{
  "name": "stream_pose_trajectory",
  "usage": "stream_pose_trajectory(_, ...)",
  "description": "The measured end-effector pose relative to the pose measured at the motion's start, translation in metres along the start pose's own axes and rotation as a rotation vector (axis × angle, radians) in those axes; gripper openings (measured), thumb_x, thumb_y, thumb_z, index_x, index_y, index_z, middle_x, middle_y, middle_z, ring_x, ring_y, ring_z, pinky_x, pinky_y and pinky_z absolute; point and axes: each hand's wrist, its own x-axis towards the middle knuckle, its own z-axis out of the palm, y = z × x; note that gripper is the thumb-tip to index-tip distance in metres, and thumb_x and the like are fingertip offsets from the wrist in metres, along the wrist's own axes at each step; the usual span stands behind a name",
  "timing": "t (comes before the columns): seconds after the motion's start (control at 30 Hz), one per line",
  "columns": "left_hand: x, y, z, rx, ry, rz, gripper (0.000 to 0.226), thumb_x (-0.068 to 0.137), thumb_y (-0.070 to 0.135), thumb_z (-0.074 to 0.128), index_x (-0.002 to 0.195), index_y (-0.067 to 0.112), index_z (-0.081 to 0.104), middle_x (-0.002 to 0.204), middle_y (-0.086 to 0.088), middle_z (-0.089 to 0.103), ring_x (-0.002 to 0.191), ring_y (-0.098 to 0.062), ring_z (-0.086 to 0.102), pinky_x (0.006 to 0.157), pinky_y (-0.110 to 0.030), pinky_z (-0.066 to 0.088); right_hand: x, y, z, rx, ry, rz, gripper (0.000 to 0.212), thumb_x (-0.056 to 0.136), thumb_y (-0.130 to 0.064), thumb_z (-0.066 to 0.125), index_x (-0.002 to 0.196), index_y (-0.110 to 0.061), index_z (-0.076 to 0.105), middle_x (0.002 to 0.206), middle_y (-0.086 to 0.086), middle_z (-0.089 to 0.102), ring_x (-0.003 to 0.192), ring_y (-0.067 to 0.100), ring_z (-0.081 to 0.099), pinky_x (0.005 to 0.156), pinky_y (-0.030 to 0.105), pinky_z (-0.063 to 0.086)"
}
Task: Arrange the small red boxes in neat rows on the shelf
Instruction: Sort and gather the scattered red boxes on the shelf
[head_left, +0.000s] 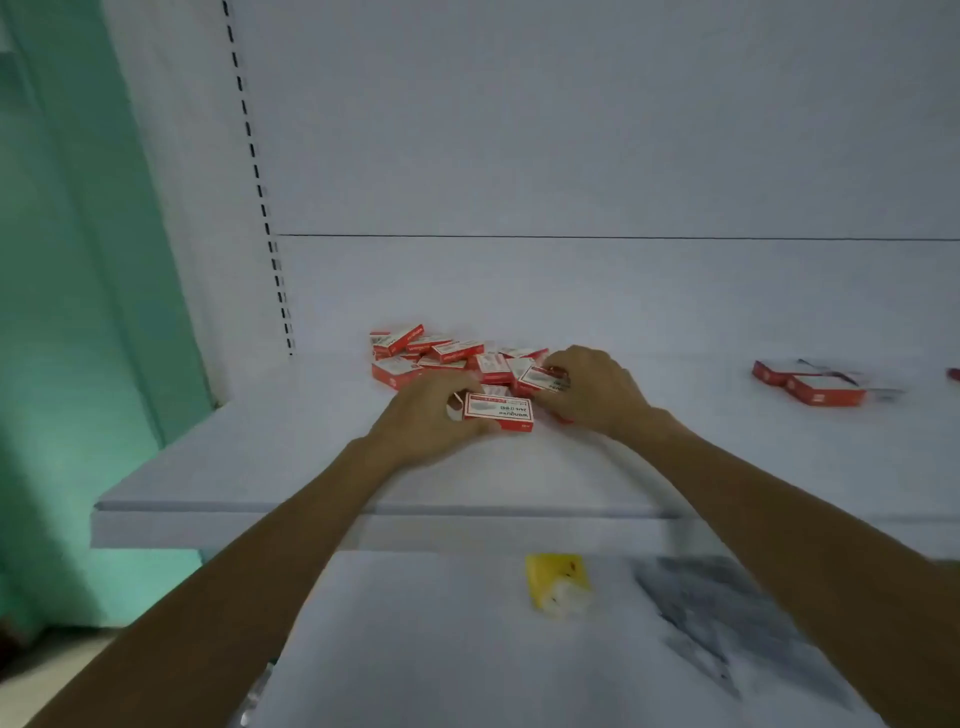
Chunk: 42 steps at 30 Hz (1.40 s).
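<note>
White shelf beside green wall

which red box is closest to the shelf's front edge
The front box gripped by the left hand, label up, ahead of the pile; the right hand holds a second box farther back.

The left forearm and right forearm are bare along their whole visible length below the shelf edge. Above the shelf, the left hand and right hand are bare too.
</note>
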Motion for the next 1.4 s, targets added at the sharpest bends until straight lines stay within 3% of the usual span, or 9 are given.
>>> stream_pose_trajectory(0.13,0.026,0.05,0.045,-0.023,-0.091,0.121,0.041,0.078,0.043,0.067,0.109,0.018,0.063,0.101,0.001,0.063,0.085,-0.012,0.051,0.07,-0.025,0.035,-0.052,0.058,-0.046,-0.111,0.011,0.154,0.038,0.084,-0.04,0.061,0.111,-0.013,0.06,0.109,0.007,0.061,0.099,0.025,0.056,0.079,0.033,0.043)
stream_pose_trajectory(0.23,0.045,0.094,0.079,-0.031,-0.141,0.199,0.039,0.082,0.042,0.062,0.112,0.017,0.06,0.105,-0.001,0.06,0.092,-0.015,0.051,0.074,-0.025,0.034,-0.092,0.099,-0.083,-0.161,0.06,0.246,0.034,0.087,-0.04,0.056,0.101,-0.009,0.061,0.095,0.007,0.062,0.088,0.025,0.058,0.084,0.038,0.048)
stream_pose_trajectory(0.33,0.062,0.146,0.109,-0.097,-0.196,0.249,0.038,0.086,0.038,0.058,0.118,0.019,0.057,0.109,-0.005,0.058,0.099,-0.019,0.052,0.081,-0.026,0.036,-0.132,0.138,-0.119,-0.226,0.102,0.347,0.036,0.088,-0.043,0.053,0.106,-0.012,0.062,0.103,0.004,0.064,0.097,0.023,0.058,0.075,0.03,0.045)
stream_pose_trajectory(0.67,0.098,0.318,0.21,-0.251,-0.325,0.379,0.035,0.087,0.035,0.057,0.116,0.016,0.057,0.117,-0.006,0.057,0.101,-0.017,0.051,0.081,-0.024,0.036,-0.245,0.265,-0.235,-0.296,0.172,0.651,0.034,0.089,-0.037,0.054,0.105,-0.008,0.063,0.099,0.009,0.063,0.087,0.025,0.058,0.074,0.035,0.046)
stream_pose_trajectory(0.87,0.112,0.396,0.269,-0.314,-0.322,0.4,0.034,0.089,0.034,0.055,0.116,0.014,0.056,0.112,-0.006,0.056,0.088,-0.012,0.048,0.076,-0.022,0.034,-0.283,0.33,-0.276,-0.235,0.241,0.679,0.037,0.085,-0.03,0.06,0.114,-0.007,0.059,0.107,0.008,0.064,0.092,0.025,0.059,0.079,0.034,0.048)
stream_pose_trajectory(1.0,0.124,0.43,0.301,-0.341,-0.349,0.409,0.035,0.089,0.034,0.055,0.117,0.014,0.055,0.112,-0.006,0.056,0.088,-0.011,0.047,0.075,-0.02,0.033,-0.293,0.364,-0.284,-0.276,0.224,0.665,0.031,0.085,-0.028,0.061,0.103,-0.003,0.064,0.101,0.013,0.066,0.087,0.026,0.061,0.072,0.033,0.048)
stream_pose_trajectory(1.17,0.157,0.452,0.331,-0.314,-0.379,0.438,0.034,0.088,0.034,0.056,0.117,0.015,0.055,0.115,-0.006,0.056,0.093,-0.012,0.049,0.077,-0.021,0.035,-0.289,0.411,-0.289,-0.296,0.237,0.698,0.029,0.084,-0.032,0.061,0.106,-0.013,0.061,0.1,0.004,0.065,0.077,0.016,0.056,0.06,0.025,0.045)
stream_pose_trajectory(1.3,0.194,0.458,0.35,-0.3,-0.398,0.471,0.033,0.087,0.031,0.059,0.115,0.014,0.057,0.117,-0.006,0.058,0.103,-0.018,0.053,0.081,-0.024,0.038,-0.267,0.449,-0.295,-0.307,0.224,0.7,0.025,0.085,-0.033,0.059,0.102,-0.014,0.061,0.096,0.003,0.064,0.08,0.018,0.059,0.071,0.031,0.052)
stream_pose_trajectory(1.4,0.223,0.462,0.36,-0.322,-0.339,0.448,0.032,0.086,0.027,0.06,0.114,0.012,0.059,0.116,-0.005,0.058,0.098,-0.012,0.05,0.078,-0.019,0.033,-0.245,0.477,-0.298,-0.314,0.239,0.681,0.022,0.085,-0.032,0.059,0.097,-0.013,0.061,0.092,0.004,0.062,0.076,0.017,0.056,0.065,0.027,0.044)
